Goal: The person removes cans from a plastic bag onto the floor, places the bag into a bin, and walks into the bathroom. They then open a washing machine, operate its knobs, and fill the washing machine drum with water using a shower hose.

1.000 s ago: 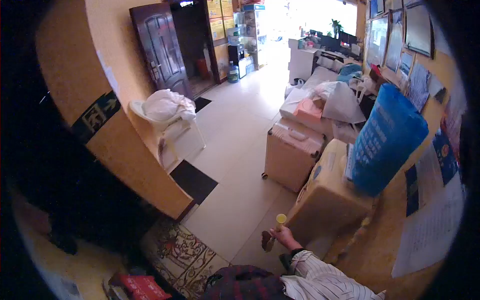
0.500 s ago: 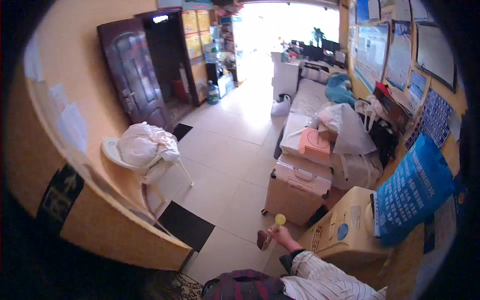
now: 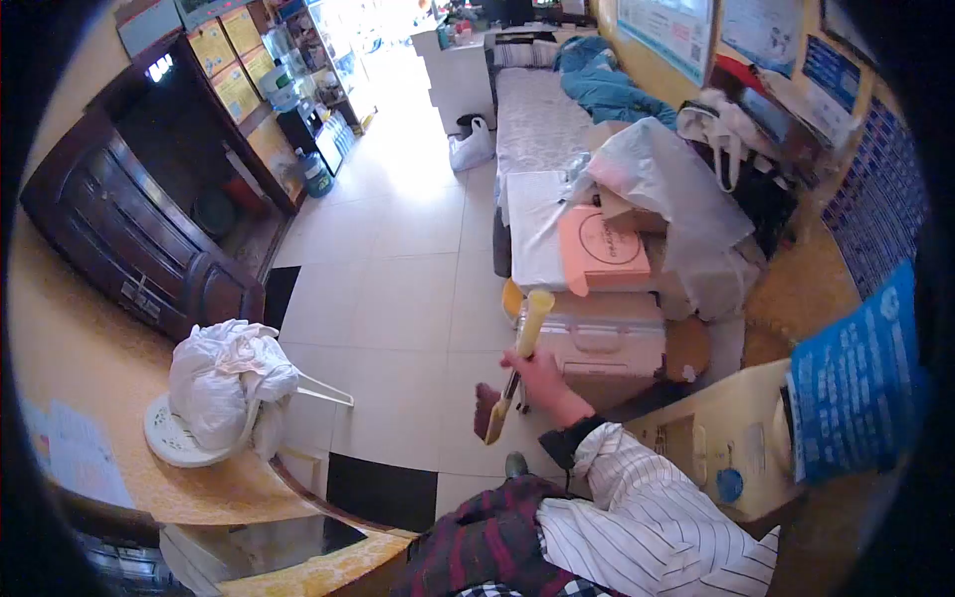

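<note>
My right hand (image 3: 545, 380) is closed around a brush (image 3: 535, 320) with a pale yellow handle and what look like dark reddish-brown bristles. The handle's end points up and away from me, while the brush head hangs below my fist over the tiled floor. Just beyond the hand stands a pink hard-shell suitcase (image 3: 597, 333), with a flat orange-pink box (image 3: 604, 247) behind it at the foot of a bed. I cannot see my left hand.
On the left, a white plastic chair (image 3: 179, 438) holds a bulging white bag (image 3: 214, 383). Further back a dark door (image 3: 139, 229) stands open. To my right is a beige cabinet-like unit (image 3: 686, 448) beside a blue printed bag (image 3: 856, 378). The bed (image 3: 542, 114) runs along the right wall.
My view has tilted down and come closer to the suitcase and bed. The brush, still in my right hand, now shows its full length, its handle raised higher.
</note>
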A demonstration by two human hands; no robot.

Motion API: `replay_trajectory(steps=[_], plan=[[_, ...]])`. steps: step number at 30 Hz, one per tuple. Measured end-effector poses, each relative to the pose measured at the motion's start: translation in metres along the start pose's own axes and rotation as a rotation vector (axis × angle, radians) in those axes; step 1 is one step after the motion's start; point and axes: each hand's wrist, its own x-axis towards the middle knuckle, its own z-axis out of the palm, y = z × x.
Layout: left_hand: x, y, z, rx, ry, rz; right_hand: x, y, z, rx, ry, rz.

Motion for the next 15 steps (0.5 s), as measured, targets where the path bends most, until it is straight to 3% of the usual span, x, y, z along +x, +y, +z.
replay_trajectory(steps=[1, 3, 5, 7, 9, 11, 13, 14, 15], plan=[[0.007, 0.018, -0.004, -0.002, 0.002, -0.003, 0.026, -0.009, 0.0, 0.004, -0.006, 0.008], [0.017, 0.051, -0.015, -0.004, 0.014, -0.005, 0.074, -0.031, 0.004, 0.365, 0.092, -0.098], [0.025, 0.08, -0.022, -0.012, 0.022, -0.008, 0.116, -0.075, -0.009, 0.2, 0.269, -0.079], [0.035, 0.105, -0.027, -0.022, 0.03, -0.012, 0.153, -0.124, -0.029, 0.292, 0.41, -0.252], [0.049, 0.126, -0.034, -0.028, 0.035, -0.005, 0.19, -0.152, -0.061, 0.278, 0.352, -0.691], [0.067, 0.144, -0.043, -0.011, 0.036, 0.013, 0.206, -0.203, -0.087, 0.177, 0.456, -0.859], [0.093, 0.164, -0.055, 0.01, 0.032, 0.047, 0.213, -0.237, -0.09, 0.669, 0.158, -0.963], [0.11, 0.171, -0.063, 0.024, 0.032, 0.078, 0.221, -0.238, -0.085, 0.667, 0.161, -0.968], [0.127, 0.178, -0.073, 0.044, 0.035, 0.132, 0.226, -0.236, -0.079, 0.344, 0.379, -0.873]])
